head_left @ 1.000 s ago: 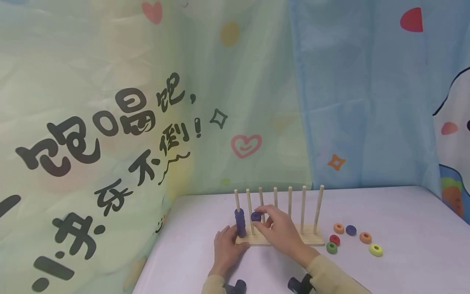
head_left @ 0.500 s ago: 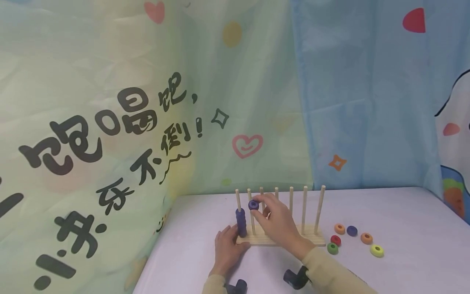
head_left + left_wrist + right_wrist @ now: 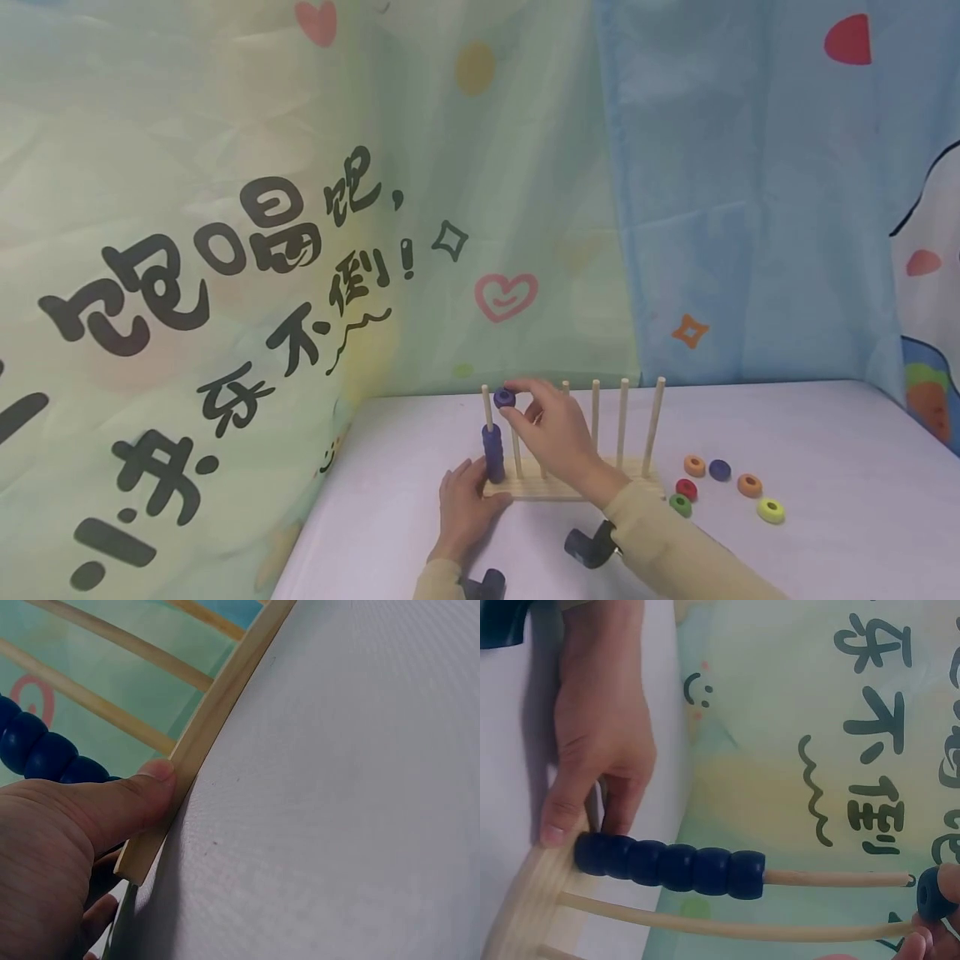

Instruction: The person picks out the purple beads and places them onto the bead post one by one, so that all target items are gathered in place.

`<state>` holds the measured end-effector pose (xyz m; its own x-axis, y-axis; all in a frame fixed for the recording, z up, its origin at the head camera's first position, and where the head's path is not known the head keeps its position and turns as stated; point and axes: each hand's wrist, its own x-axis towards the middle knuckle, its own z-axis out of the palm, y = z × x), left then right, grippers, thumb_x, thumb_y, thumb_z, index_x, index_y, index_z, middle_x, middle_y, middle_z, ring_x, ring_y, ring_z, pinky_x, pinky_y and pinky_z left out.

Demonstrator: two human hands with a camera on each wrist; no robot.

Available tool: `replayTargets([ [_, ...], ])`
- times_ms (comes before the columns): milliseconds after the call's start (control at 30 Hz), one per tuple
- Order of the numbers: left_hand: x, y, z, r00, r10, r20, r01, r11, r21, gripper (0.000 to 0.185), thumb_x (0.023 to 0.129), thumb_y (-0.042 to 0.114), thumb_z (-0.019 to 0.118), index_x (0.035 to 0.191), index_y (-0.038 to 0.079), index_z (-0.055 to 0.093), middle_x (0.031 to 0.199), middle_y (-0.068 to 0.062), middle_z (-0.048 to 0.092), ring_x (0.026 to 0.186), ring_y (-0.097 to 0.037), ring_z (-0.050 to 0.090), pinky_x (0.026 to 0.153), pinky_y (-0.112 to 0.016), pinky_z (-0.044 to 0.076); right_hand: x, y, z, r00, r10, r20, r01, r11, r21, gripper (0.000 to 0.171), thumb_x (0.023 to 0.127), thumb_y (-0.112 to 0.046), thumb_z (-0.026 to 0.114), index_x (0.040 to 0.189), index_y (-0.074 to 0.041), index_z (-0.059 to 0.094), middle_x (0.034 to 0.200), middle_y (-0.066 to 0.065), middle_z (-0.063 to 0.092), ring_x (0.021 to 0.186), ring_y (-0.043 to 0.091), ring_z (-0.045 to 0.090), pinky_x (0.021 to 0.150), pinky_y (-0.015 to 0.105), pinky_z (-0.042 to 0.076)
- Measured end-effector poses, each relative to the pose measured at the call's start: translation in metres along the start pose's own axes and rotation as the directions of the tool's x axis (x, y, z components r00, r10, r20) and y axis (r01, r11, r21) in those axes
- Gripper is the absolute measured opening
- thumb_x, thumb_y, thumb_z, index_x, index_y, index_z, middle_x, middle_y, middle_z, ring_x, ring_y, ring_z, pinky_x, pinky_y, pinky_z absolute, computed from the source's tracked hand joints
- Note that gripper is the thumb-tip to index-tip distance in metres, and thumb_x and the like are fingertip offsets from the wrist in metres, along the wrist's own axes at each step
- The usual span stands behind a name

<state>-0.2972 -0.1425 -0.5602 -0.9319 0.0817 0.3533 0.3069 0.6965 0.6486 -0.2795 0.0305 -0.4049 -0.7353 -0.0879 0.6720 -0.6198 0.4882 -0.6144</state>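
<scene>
My right hand (image 3: 558,429) pinches a dark blue ring bead (image 3: 505,398) between thumb and fingertips. In the right wrist view this bead (image 3: 933,894) is right at the tip of the leftmost peg (image 3: 840,878), its hole facing the peg. Several dark blue beads (image 3: 492,454) are stacked on the lower part of that peg. My left hand (image 3: 462,508) grips the left end of the wooden peg stand's base (image 3: 528,487). In the left wrist view its thumb (image 3: 135,796) presses on the base's edge, with the other fingers partly hidden behind it.
Bare upright pegs (image 3: 621,425) rise from the rest of the base. Loose beads lie right of the stand: orange (image 3: 694,465), blue (image 3: 720,471), red (image 3: 686,490), green (image 3: 680,504), another orange (image 3: 749,485) and yellow (image 3: 771,511). A printed curtain (image 3: 525,208) hangs behind the white table (image 3: 825,433).
My right hand has raised the blue bead and carried it left, from beside the second peg up to the leftmost peg's tip. My left hand has stayed on the base.
</scene>
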Motion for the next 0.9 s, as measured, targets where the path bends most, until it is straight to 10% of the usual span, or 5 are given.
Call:
replayTargets([
  [900,0.002,-0.009,0.006,1.000,-0.011,0.017,0.010,0.999,0.034,0.054,0.073,0.032,0.080,0.125,0.022,0.066,0.132,0.001,0.063,0.131,-0.035,0.047,0.114,-0.062,0.020,0.025,-0.007,0.018,0.993,0.107,0.050,-0.106,0.994,-0.007,0.030,0.090,-0.017,0.070,0.120,-0.012,0.067,0.106,0.002,0.069,0.065,0.009,0.056,0.049,0.022,0.045],
])
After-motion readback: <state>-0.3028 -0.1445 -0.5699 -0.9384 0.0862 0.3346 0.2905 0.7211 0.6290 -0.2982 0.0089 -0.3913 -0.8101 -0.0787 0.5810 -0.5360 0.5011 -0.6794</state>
